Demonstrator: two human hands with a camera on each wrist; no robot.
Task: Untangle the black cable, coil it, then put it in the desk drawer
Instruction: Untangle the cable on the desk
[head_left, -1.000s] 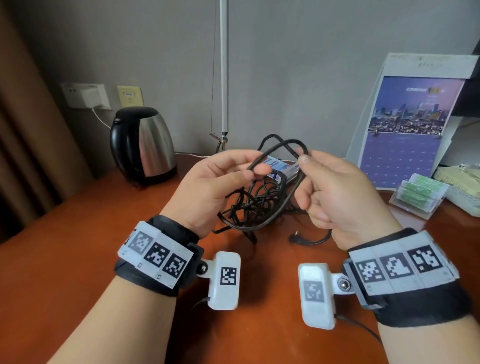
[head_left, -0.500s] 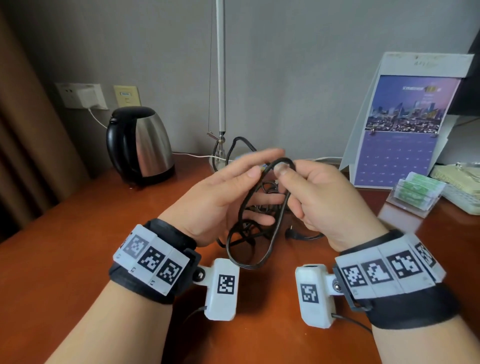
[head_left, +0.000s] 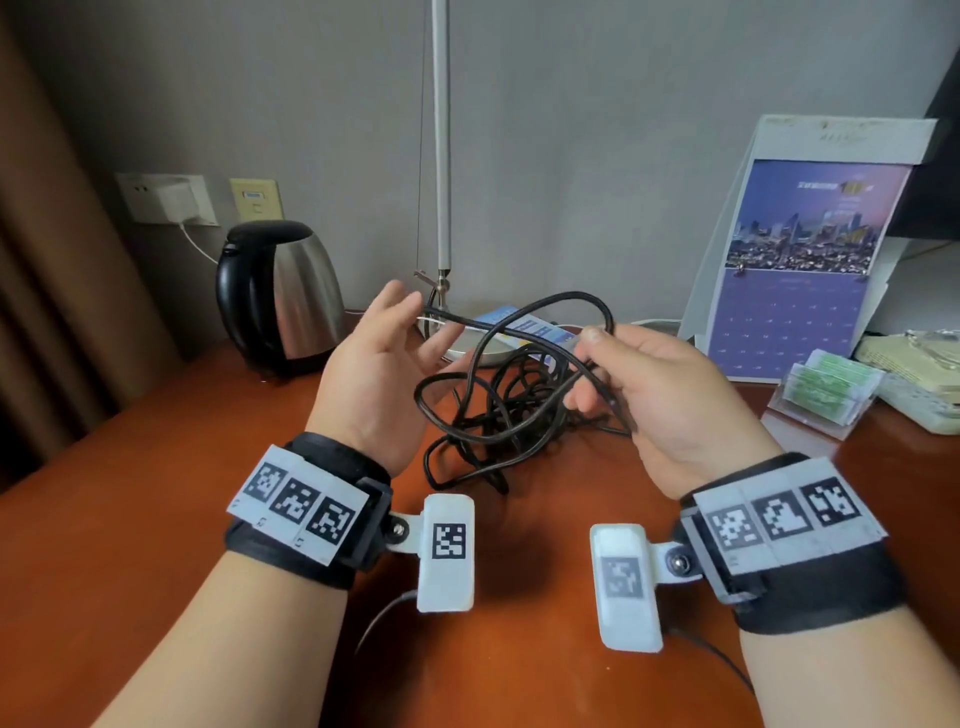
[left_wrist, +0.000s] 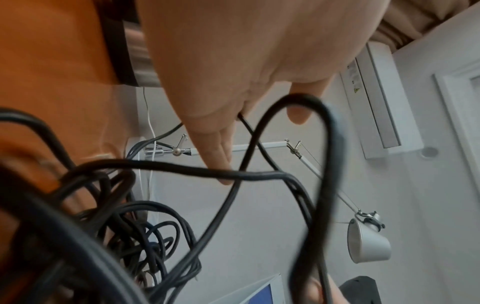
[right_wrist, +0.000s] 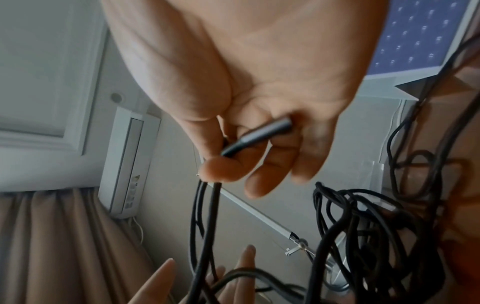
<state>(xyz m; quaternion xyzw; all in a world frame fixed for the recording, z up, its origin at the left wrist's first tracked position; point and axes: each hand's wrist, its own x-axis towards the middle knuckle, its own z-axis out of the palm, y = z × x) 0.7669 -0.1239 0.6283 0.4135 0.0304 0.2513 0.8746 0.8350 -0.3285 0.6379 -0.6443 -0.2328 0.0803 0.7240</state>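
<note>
The black cable (head_left: 498, 415) is a tangled bundle hanging between my hands, its lower loops resting on the wooden desk (head_left: 156, 467). My right hand (head_left: 602, 364) pinches strands of it between thumb and fingers, and a high loop arcs up from that grip. In the right wrist view a thick end piece of the cable (right_wrist: 257, 135) lies across those fingers. My left hand (head_left: 395, 343) is left of the bundle with its fingers straight and spread. One strand runs across its fingers (left_wrist: 218, 156). No drawer is in view.
A black and steel kettle (head_left: 285, 291) stands at the back left. Behind the bundle are a lamp pole (head_left: 441, 156), its round base and a blue-white box (head_left: 535, 330). A calendar (head_left: 800, 270) and a clear holder of green packets (head_left: 821, 389) are at the right.
My hands have moved apart. The left hand let go of the loop and spread its fingers. The right hand pulled a loop up and to the right.
</note>
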